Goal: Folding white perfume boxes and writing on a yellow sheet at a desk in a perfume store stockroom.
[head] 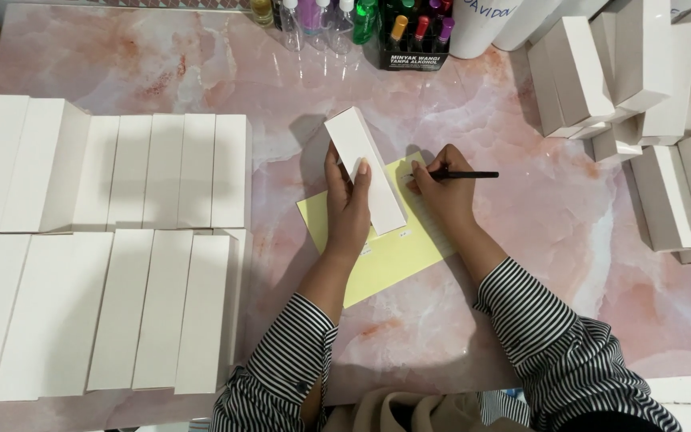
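Note:
My left hand (pixel 347 204) grips a long white box (pixel 365 168), held slanted over a pale yellow sheet (pixel 385 260) on the pink marble tabletop (pixel 537 232). My right hand (pixel 441 188) holds a thin black tool (pixel 467 174) like a pen or tweezers, its tip close to the box's right side above the sheet. A tiny white sticker (pixel 404 233) lies on the sheet just under the box. Both sleeves are black and white striped.
Two rows of white boxes (pixel 121 240) lie side by side on the left. A loose pile of white boxes (pixel 641 104) fills the upper right. Small coloured bottles in a black stand (pixel 413 36) and white cylinders (pixel 481 24) stand at the far edge.

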